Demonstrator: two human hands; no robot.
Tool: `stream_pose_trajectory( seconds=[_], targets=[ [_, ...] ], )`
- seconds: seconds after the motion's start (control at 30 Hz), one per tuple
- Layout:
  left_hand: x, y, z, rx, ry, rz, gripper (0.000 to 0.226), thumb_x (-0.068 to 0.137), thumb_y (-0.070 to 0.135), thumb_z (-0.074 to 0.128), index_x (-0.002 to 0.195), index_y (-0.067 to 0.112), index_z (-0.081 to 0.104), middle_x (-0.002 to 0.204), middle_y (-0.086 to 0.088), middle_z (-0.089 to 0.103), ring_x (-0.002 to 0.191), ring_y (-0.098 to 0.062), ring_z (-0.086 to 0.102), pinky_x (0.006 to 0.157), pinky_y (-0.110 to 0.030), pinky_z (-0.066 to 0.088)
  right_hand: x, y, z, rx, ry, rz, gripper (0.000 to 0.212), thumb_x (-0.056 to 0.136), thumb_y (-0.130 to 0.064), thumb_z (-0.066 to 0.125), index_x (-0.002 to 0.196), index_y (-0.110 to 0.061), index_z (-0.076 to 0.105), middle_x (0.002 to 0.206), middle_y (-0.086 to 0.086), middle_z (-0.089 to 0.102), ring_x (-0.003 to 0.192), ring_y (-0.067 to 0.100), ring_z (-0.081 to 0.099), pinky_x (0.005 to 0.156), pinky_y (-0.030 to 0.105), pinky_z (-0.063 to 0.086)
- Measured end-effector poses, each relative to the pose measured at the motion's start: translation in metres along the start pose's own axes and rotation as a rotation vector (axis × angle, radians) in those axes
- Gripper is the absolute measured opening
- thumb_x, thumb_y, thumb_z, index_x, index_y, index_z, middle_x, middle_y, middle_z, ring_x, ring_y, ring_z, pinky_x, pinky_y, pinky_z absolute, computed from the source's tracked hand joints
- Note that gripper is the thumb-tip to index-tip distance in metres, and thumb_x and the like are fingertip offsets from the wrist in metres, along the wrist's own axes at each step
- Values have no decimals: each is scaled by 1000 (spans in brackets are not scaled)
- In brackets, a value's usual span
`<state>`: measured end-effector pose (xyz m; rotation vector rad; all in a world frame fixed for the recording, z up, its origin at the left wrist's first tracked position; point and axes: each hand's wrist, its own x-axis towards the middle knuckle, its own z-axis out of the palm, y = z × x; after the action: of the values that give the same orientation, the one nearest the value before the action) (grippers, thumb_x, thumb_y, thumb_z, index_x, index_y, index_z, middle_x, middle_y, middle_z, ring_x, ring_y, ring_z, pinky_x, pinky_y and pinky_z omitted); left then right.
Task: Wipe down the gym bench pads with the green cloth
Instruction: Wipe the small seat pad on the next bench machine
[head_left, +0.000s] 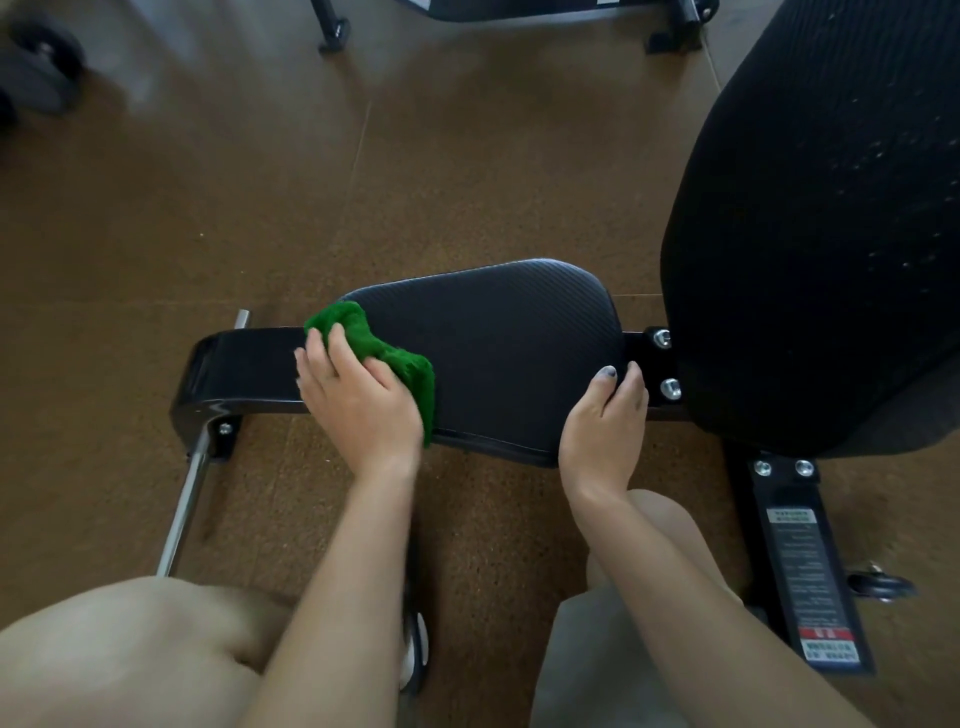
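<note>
Head cam, looking down past your knees: your left hand (358, 400) is pressing the crumpled green fuzzy cloth (382, 358) onto the left end of the small black textured seat pad (498, 353). Your fingers are spread and only lightly bent over the cloth, palm down, more flattening it than squeezing it. The cloth straddles the pad's left edge, with part of it hanging over the near side and its far bit right where the pad meets the glossy black steel frame beam (239, 369).

Your right hand (605, 431) has hold of the pad's right near corner, fingers curled up over the edge with the fingertips on top, just beside the two silver bolts (667, 364) on the frame.

Off to the right, the big black back pad (821, 208) sits tilted up, close to the seat pad. A chrome crossbar (189, 493) runs out from the frame's left end toward you, and a black foot with a warning sticker (810, 577) lies on the brown speckled rubber floor (415, 182) at right.
</note>
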<state>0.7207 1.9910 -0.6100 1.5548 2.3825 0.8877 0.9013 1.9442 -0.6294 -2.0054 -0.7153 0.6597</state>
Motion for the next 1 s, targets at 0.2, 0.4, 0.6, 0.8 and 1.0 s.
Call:
stream_pose_trajectory(
  seconds=[0.2,0.4,0.6,0.8,1.0],
  targets=[
    [81,5,-25,81,-259,-145,42,110,30,29,147,13,39,144,-18,51,123,-38,54,96,-47,42,-1,-3,1,-17,-4,8,55,110,-41,31,158,-15,28,158,9,38,137,25,49,102,33,49],
    [81,8,-22,194,-262,-76,44,111,34,24,146,12,37,145,-18,48,120,-44,54,92,-53,43,-3,-8,-8,-25,-106,21,59,109,-45,31,161,-19,19,165,6,27,143,25,43,102,29,44],
    [18,-8,-16,146,-123,261,45,110,19,37,150,1,45,158,-21,42,149,-37,34,123,-52,29,-5,-17,-36,42,-301,122,60,110,-46,29,163,-25,11,169,0,19,153,23,27,114,33,32],
    [-43,18,-12,-20,-233,398,38,110,21,39,142,6,54,145,-11,57,136,-30,51,110,-46,46,-41,-69,-101,39,-122,-389,45,104,-28,51,149,-22,45,145,-6,53,131,0,47,95,-1,32],
    [-66,94,-18,-514,-402,233,33,112,30,37,135,19,57,115,6,67,106,-12,65,94,-38,54,-49,-132,-203,302,478,-943,16,93,-3,52,108,-5,60,98,6,61,82,9,57,76,20,43]
  ],
)
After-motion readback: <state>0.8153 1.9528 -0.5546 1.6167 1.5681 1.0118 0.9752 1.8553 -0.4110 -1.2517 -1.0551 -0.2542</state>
